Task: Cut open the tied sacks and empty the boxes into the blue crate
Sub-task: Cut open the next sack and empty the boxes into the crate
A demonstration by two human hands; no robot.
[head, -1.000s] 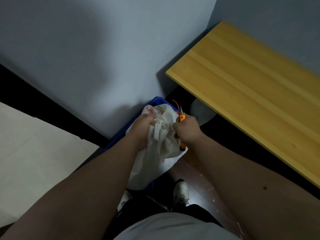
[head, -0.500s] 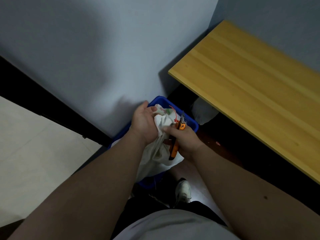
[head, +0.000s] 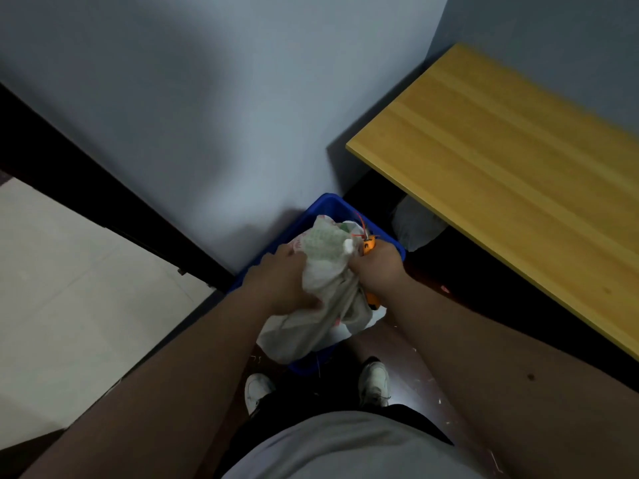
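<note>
Sack (head: 325, 295): white woven, printed in green and red; held bunched over the blue crate, its lower end draped across the near rim.
Blue crate (head: 345, 205): set on the floor against the wall, beside the desk; its inside is hidden by the sack, so contents cannot be told.
Left hand (head: 287, 285): clenched on a fold of sack cloth.
Right hand (head: 377, 267): wrapped round the orange cutter and gripping the sack's neck as well.
Cutter (head: 369, 244): orange handle, tip shown above the fist, beside a red tie (head: 359, 223).
Second sack (head: 416, 224): pale bundle under the desk (head: 501, 174), apparently untouched.
Boxes: none visible.
Progress: judged mid-task; this sack is being opened or emptied, and at least one sack is left.
</note>
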